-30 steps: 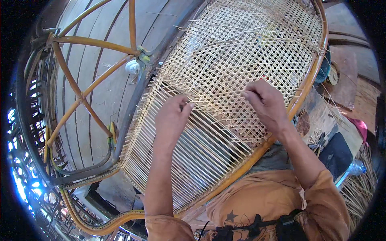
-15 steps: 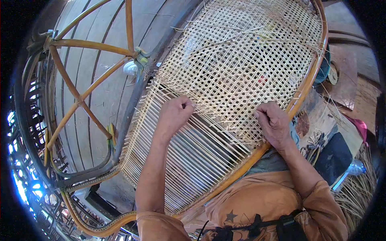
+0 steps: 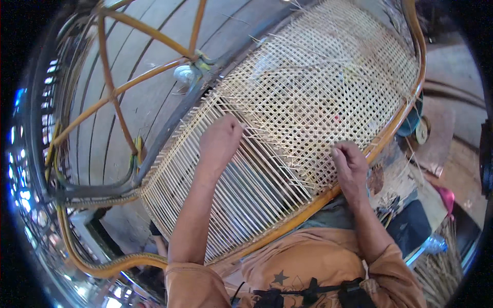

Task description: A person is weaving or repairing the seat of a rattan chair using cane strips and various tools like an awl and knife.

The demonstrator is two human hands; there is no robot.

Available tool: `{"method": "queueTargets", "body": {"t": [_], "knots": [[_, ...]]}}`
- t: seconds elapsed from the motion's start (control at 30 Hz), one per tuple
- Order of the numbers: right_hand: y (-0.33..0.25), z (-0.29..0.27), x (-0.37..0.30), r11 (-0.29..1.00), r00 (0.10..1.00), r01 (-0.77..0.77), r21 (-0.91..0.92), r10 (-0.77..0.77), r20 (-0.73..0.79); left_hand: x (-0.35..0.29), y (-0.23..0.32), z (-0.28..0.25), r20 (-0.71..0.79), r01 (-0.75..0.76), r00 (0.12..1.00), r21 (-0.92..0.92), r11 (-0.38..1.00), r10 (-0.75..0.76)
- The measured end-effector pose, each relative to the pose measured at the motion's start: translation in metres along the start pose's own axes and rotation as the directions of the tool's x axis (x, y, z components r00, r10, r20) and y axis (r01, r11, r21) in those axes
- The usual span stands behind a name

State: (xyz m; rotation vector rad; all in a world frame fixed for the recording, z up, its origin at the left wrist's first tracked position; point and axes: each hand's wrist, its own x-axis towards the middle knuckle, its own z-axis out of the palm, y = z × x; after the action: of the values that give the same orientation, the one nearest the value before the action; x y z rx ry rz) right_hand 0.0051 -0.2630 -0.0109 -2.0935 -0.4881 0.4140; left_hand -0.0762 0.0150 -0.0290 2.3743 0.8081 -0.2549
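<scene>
Head view, from my remote post: one pale lattice-woven cane panel [image 3: 308, 77] lay centre inside one glossy honey-brown curved frame [image 3: 386, 137]. One bare left hand [image 3: 221, 137] curled at the lattice's edge, likely placed for the pale strand ends [image 3: 305, 179] there; one bare right hand [image 3: 352, 162] curled near the frame. I couldn't tell whether fingertips met or pinched anything.
</scene>
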Motion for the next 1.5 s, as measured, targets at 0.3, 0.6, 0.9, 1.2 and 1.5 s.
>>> {"method": "queueTargets", "body": {"t": [0.3,0.6,0.9,1.2,1.5], "knots": [[-0.044,0.008,-0.077,0.744,0.701,-0.478,0.468,0.001,0.714,-0.170,0.112,0.004,-0.276,-0.494,0.863,-0.637,0.592,0.423],[-0.037,-0.024,-0.043,0.037,0.654,-0.750,0.660,0.184,0.734,-0.163,0.155,0.034,-0.228,-0.794,0.608,-0.177,0.582,0.761],[-0.018,-0.035,0.016,0.494,0.760,-0.640,0.589,0.290,0.582,-0.143,0.135,0.055,-0.264,-0.482,0.875,-0.409,0.775,0.405],[-0.021,0.011,0.071,0.982,0.696,0.115,-0.147,0.026,0.718,-0.098,0.117,0.067,0.288,0.289,0.943,-0.957,-0.016,-0.166],[-0.044,0.027,0.130,0.861,0.461,0.416,-0.292,0.077,0.884,-0.042,0.116,0.087,0.530,0.401,0.832,-0.779,-0.482,-0.164]]}}
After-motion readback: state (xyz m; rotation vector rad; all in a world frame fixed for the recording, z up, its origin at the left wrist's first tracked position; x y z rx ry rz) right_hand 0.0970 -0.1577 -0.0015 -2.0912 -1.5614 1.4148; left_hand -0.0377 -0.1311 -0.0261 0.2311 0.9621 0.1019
